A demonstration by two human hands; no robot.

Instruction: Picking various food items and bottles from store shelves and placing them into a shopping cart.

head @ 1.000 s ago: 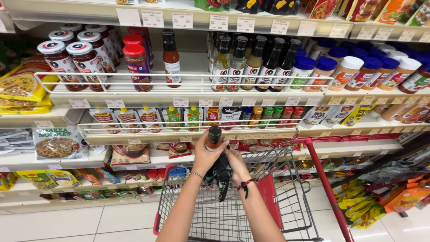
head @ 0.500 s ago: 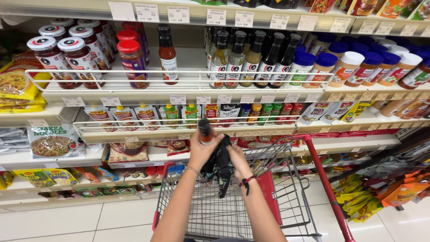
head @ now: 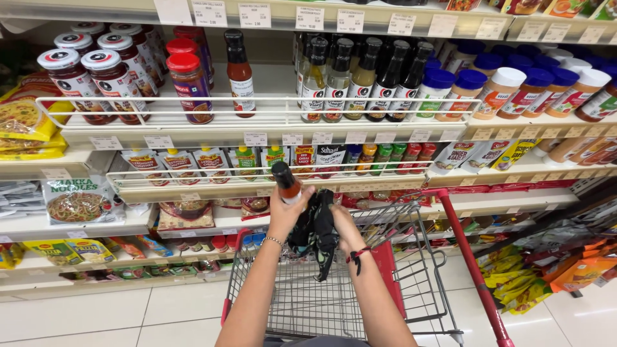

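From the head view, I look down over my two arms, which reach forward above a red-framed wire shopping cart (head: 411,283) toward shelves of sauces. The cart's far rim runs just under my wrists, and its red side rail slants down to the right, well apart from my right forearm. The basket below my hands looks open, with pale floor tiles (head: 96,315) to the left of it. Ahead, a white wire guard rail (head: 193,183) edges the nearest shelf of pouches, close behind my fingers; a second white rail fences the shelf above, where jars with white lids (head: 83,77), red-capped jars and a row of dark-capped bottles (head: 360,77) stand.

My left hand (head: 286,215) is clenched around a small sauce bottle (head: 286,182), a black-capped one with an orange-red neck. Its lower body is hidden in my palm; the cap and neck stick up past my thumb and fingers, tilted slightly to the left, and in this view they overlap the lower shelf's rail. A thin bracelet sits on that wrist.

My right hand (head: 344,228) is just beside the left, nearly touching, and grips a bunched dark cloth bag (head: 315,234) that hangs down between both hands over the cart. A dark red thread is tied round that wrist.
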